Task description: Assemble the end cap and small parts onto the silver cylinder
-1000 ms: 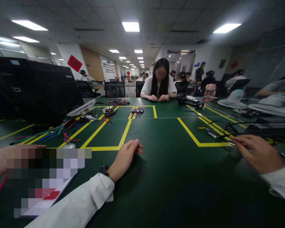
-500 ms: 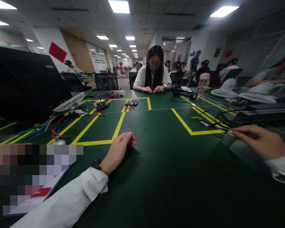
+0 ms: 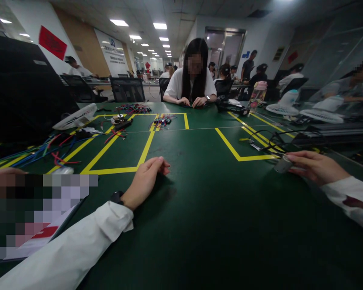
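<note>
Grey cylinder (image 3: 283, 164) pinched in the right hand (image 3: 319, 166) at the right of the surface (image 3: 199, 209)

The right hand holds the small cylinder between thumb and fingers, by the end of a yellow tape (image 3: 254, 158) line; whether it touches the surface, I cannot tell. Black cables (image 3: 270, 141) lie just beyond. The left hand (image 3: 143, 179), well apart from it, has its fingers loosely curled near a taped corner; whether it holds anything is hidden. A black wristband (image 3: 117, 197) circles that wrist. Farther left, loose coloured wires (image 3: 59, 151) spread near a tilted white grille (image 3: 77, 117), and part of another person's hand (image 3: 6, 171) shows at the edge. Toward the far side lie a wired circuit board (image 3: 163, 121) and a wire bundle (image 3: 134, 108). A person (image 3: 174, 86) sits opposite, 2 hands together on the surface; 2 white fans (image 3: 282, 108) stand to the right, near a pink-capped bottle (image 3: 258, 96)
</note>
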Available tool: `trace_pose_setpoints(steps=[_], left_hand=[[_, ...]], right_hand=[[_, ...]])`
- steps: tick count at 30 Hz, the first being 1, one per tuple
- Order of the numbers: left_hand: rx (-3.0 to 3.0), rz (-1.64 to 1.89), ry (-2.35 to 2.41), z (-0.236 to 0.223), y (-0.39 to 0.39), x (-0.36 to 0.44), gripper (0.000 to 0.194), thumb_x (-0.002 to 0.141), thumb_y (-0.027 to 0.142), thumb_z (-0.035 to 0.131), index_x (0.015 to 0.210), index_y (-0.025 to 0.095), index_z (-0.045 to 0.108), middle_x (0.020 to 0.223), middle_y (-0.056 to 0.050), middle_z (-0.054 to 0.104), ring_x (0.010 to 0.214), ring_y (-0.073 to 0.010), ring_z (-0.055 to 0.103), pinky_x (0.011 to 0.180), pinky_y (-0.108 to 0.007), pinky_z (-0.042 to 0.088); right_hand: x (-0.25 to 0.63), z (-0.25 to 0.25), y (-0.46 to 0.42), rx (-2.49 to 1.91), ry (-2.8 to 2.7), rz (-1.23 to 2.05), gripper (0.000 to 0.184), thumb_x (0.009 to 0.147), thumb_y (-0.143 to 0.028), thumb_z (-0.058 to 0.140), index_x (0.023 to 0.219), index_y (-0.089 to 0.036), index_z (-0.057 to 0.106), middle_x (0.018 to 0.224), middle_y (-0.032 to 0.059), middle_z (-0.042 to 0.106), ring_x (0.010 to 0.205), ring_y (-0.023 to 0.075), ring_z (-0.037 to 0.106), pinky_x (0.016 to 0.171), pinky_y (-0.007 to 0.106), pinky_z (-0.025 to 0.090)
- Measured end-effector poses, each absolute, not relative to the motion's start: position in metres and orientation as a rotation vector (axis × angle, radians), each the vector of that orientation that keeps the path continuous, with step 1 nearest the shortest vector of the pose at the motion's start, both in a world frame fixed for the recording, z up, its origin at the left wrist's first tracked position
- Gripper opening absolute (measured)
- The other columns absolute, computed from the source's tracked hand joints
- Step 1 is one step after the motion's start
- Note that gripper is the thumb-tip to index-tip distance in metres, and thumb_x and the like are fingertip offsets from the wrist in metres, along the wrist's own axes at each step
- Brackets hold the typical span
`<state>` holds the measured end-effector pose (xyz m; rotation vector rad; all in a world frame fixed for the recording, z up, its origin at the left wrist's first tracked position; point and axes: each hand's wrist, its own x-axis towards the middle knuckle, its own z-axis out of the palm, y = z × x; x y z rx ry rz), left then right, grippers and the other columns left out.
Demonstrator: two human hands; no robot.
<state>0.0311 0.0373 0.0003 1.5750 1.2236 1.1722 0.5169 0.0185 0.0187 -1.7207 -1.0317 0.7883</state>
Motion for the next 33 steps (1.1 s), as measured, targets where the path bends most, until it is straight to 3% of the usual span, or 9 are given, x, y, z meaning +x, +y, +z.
trace_pose_setpoints(steps=[4, 8, 13, 18, 25, 28, 33], left_hand=[[1.527, 1.226, 1.161, -0.005, 0.04, 0.029, 0.031, 0.086, 0.039, 0.046, 0.08, 0.015, 0.064, 0.07, -0.003, 0.063, 0.07, -0.016, 0.058, 0.069, -0.028, 0.043], [1.436, 1.279, 1.091, -0.004, 0.039, 0.027, 0.028, 0.084, 0.038, 0.049, 0.081, 0.014, 0.064, 0.074, -0.004, 0.064, 0.071, -0.0162, 0.059, 0.07, -0.029, 0.045], [1.391, 1.223, 1.079, 0.0, 0.031, 0.023, 0.028, 0.083, 0.04, 0.052, 0.083, 0.014, 0.062, 0.078, -0.004, 0.063, 0.067, -0.0151, 0.059, 0.064, -0.028, 0.046], [1.415, 1.173, 1.088, -0.001, 0.024, 0.019, 0.025, 0.084, 0.038, 0.051, 0.085, 0.016, 0.062, 0.079, -0.003, 0.063, 0.063, -0.0132, 0.057, 0.058, -0.026, 0.044], [1.36, 1.175, 1.09, -0.003, 0.025, 0.021, 0.023, 0.083, 0.037, 0.053, 0.083, 0.015, 0.062, 0.078, -0.003, 0.063, 0.063, -0.0131, 0.056, 0.06, -0.027, 0.044], [1.343, 1.184, 1.09, -0.003, 0.025, 0.021, 0.024, 0.082, 0.037, 0.053, 0.082, 0.015, 0.062, 0.077, -0.003, 0.062, 0.062, -0.013, 0.056, 0.061, -0.027, 0.044], [1.312, 1.208, 1.099, -0.002, 0.024, 0.021, 0.024, 0.081, 0.038, 0.053, 0.081, 0.016, 0.062, 0.076, -0.003, 0.062, 0.062, -0.0131, 0.055, 0.062, -0.028, 0.044]], right_hand=[[0.514, 0.012, 0.017, -1.643, -1.036, 0.791, 0.046, 0.066, -0.036, 0.065, 0.11, -0.025, 0.055, 0.11, 0.009, 0.06, 0.092, 0.0191, 0.062, 0.072, 0.028, 0.053], [0.505, 0.007, 0.007, -1.673, -1.332, 0.423, 0.073, 0.055, -0.036, 0.075, 0.122, -0.027, 0.046, 0.113, 0.0084, 0.058, 0.094, 0.0199, 0.06, 0.078, 0.03, 0.051], [0.499, -0.008, 0.005, -1.938, -1.515, 0.092, 0.074, 0.057, -0.047, 0.073, 0.123, -0.024, 0.048, 0.113, 0.0102, 0.056, 0.088, 0.0219, 0.06, 0.076, 0.033, 0.05], [0.504, -0.015, 0.008, -1.89, -1.513, 0.032, 0.087, 0.056, -0.046, 0.074, 0.131, -0.022, 0.038, 0.112, 0.011, 0.054, 0.087, 0.0205, 0.06, 0.074, 0.03, 0.049], [0.496, -0.006, 0.004, -1.999, -1.526, -0.044, 0.067, 0.057, -0.047, 0.072, 0.115, -0.022, 0.053, 0.099, 0.0076, 0.06, 0.076, 0.0184, 0.059, 0.066, 0.03, 0.048], [0.493, -0.006, 0.003, -1.977, -1.507, 0.013, 0.07, 0.056, -0.046, 0.073, 0.117, -0.022, 0.051, 0.104, 0.0089, 0.059, 0.08, 0.0192, 0.059, 0.07, 0.032, 0.049], [0.502, -0.013, 0.004, -1.708, -1.444, 0.097, 0.086, 0.054, -0.038, 0.075, 0.128, -0.024, 0.034, 0.113, 0.0102, 0.055, 0.096, 0.021, 0.059, 0.08, 0.033, 0.05]])
